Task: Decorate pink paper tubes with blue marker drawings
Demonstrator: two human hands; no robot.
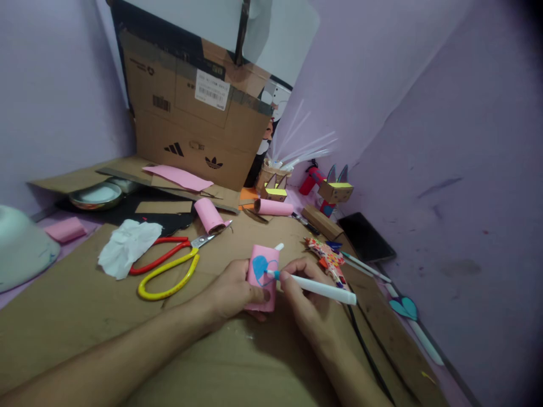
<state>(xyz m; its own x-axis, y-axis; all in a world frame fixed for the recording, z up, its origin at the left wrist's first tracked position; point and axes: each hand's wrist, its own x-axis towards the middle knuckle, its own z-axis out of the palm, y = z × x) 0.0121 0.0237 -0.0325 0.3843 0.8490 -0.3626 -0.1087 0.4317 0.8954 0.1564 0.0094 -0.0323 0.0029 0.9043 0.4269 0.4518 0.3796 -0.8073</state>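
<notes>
Between thumb and fingers, my left hand (233, 294) grips a pink paper-covered tube (266, 257), which looks flattened. On its face is a heart outline in blue, its left part filled in with blue (259, 270). My right hand (303, 291) is closed around a white marker (324, 289) with a blue collar, and the marker's tip touches the heart. A small white stick-like end (279, 247) shows just behind the tube's top edge; what it belongs to is hidden.
Scissors (168, 275) with red and yellow handles lie left, beside crumpled tissue (129, 246). Pink tubes (208, 215) lie behind. A big cardboard box (190, 127) stands at the back. Cardboard figures (336, 191), a black tablet (367, 237) and patterned paper (326, 254) are to the right.
</notes>
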